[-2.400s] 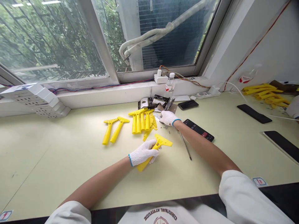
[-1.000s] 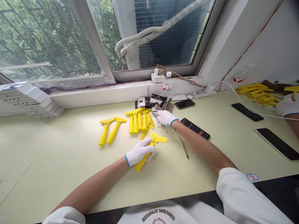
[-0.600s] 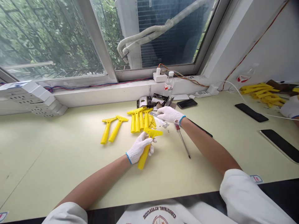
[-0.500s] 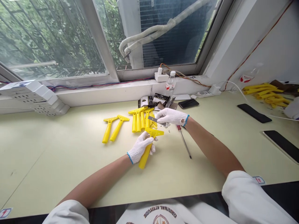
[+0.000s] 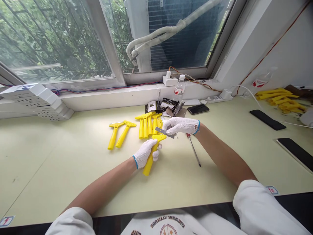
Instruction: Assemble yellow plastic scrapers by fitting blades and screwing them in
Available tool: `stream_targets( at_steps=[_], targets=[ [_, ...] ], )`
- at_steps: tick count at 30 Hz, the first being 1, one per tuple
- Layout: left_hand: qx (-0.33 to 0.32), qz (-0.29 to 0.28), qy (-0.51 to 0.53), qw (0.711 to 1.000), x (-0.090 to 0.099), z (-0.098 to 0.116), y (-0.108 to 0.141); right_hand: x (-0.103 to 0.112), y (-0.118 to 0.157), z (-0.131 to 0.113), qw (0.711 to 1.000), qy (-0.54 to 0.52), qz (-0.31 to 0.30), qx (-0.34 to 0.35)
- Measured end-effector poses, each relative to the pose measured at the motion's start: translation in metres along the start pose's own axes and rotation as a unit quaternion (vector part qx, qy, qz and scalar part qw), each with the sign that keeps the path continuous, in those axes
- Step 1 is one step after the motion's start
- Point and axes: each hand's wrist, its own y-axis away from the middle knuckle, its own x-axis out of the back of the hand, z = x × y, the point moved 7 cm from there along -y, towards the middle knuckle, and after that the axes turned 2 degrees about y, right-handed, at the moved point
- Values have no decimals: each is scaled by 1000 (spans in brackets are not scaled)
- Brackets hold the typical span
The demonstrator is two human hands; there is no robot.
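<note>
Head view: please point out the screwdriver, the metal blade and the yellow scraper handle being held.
Screwdriver (image 5: 194, 151): head view, on its metal shaft.
Metal blade (image 5: 159, 130): head view, on its exposed left end.
Yellow scraper handle (image 5: 150, 161): head view, on its grip.

The left hand (image 5: 148, 153) wears a white knitted glove with a narrow blue edge (image 5: 135, 162) at the wrist. The right hand (image 5: 180, 125) has a matching glove, also blue-edged, with a small ragged spot (image 5: 196, 127) near the cuff; whether hole or stain cannot be told. Both forearms are bare up to the loose short sleeves of a white T-shirt (image 5: 144, 220). Its front carries arched dark lettering (image 5: 168, 216), "ORIGINAL" and "ATTITUDE", above a reddish-brown outlined crest (image 5: 168, 230) with stars, cut off at the near edge.
</note>
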Motion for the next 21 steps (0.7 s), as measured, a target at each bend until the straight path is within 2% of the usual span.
stream_targets(
  at_steps=[3, 8, 12, 16, 19, 21],
  targets=[
    [49, -8, -44, 998, 0, 0, 6, -1, 0, 0, 1000, -14, -8, 10],
    [99, -99, -135, 981, -8, -11, 12, -2, -6, 3, 1000, -2, 7, 24],
    [81, -99, -239, 963, -10, -18, 14, -13, -14, 15, 1000, -25, -11, 4],
    [21, -107, -348, 931, -18, -9, 20, -23, -21, 24, 999, -31, -36, -11],
    [40, -97, -411, 906, -17, -7, 22, -22, -19, 20, 998, -44, -35, 2],
    [50, -121, -408, 904, -18, -9, 23, -19, -16, 14, 997, -65, -28, 19]
  ],
)
